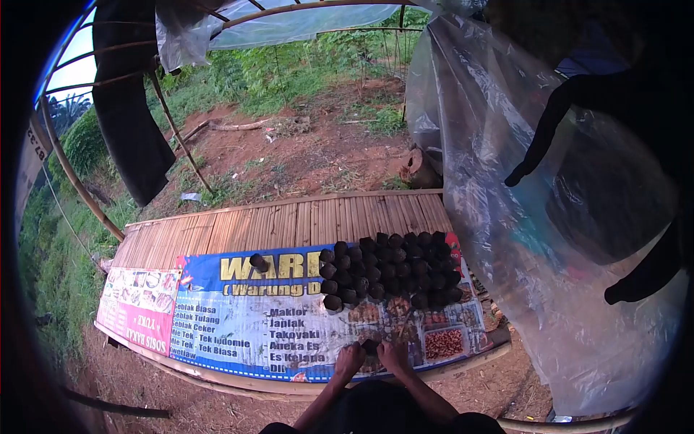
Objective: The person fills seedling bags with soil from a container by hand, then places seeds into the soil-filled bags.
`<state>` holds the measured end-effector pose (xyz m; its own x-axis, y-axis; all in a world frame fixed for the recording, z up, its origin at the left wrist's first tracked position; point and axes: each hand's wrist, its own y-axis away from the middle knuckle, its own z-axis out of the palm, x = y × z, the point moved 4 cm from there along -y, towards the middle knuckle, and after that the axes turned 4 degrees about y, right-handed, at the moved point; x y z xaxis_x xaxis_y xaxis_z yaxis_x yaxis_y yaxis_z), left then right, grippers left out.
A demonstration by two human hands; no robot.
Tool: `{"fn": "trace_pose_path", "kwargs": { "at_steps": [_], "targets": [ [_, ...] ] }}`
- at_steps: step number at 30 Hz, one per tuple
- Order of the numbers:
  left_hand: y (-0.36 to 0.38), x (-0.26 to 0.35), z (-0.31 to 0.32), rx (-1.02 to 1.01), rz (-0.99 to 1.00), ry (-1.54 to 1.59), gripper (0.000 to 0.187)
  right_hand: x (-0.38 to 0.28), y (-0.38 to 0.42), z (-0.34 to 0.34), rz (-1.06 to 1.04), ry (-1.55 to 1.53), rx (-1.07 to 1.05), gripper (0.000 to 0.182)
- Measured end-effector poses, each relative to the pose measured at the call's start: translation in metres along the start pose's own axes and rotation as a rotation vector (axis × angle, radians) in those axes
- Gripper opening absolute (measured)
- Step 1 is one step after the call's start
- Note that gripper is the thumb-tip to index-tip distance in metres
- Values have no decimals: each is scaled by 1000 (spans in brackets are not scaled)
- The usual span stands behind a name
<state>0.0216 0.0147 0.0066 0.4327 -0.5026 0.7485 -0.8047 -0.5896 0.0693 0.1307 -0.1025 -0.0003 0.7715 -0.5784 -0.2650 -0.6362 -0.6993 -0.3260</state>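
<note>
Both my hands are near the front edge of a bamboo table, over a printed banner (217,329). Between them is one small black planting bag (370,346). My left hand (349,361) has its fingers closed on the bag's left side, and my right hand (394,356) grips the right side. What the bag holds is too dark to make out. Just beyond my hands, several similar black bags (394,267) stand packed together on the banner. A single black bag (258,262) sits apart, to the left of that group.
Bare bamboo slats (275,224) form the table's far side. Clear plastic sheeting (477,145) hangs along the right, and a dark cloth strip (123,101) hangs at left. Bamboo poles (177,130) frame the shelter. A cut log (419,170) lies behind the table.
</note>
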Motion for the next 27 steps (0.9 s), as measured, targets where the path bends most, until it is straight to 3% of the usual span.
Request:
{"fn": "trace_pose_path", "kwargs": {
  "at_steps": [5, 8, 14, 16, 17, 19, 20, 22, 25, 27],
  "targets": [
    [-8, 1, 2, -43, 11, 5, 22, 8, 0, 3, 73, -49, -56, 24],
    [-10, 2, 0, -31, 17, 21, 21, 8, 3, 1, 71, -103, 28, 26],
    [-2, 3, 1, 83, 44, 45, 27, 16, 5, 1, 224, -252, -227, 32],
    [3, 12, -5, 9, -154, -39, 32, 12, -4, -10, 137, -154, -238, 35],
    [4, 13, -4, 10, -157, -41, 32, 12, -5, -11, 136, -158, -240, 35],
    [5, 12, -2, -48, -221, -61, 34, 8, -11, -20, 1, 34, -51, 36],
    [6, 12, -1, -42, -225, -62, 34, 7, -14, -20, -4, 29, -51, 36],
    [6, 12, 3, -10, -201, -70, 33, 9, -18, -13, 50, -101, -377, 38],
    [2, -1, 16, -41, -105, -24, 27, 6, -20, -22, 9, -160, -260, 35],
    [1, -1, 16, -30, -51, -20, 25, 8, -22, -13, -28, -150, -291, 32]
  ]
}}
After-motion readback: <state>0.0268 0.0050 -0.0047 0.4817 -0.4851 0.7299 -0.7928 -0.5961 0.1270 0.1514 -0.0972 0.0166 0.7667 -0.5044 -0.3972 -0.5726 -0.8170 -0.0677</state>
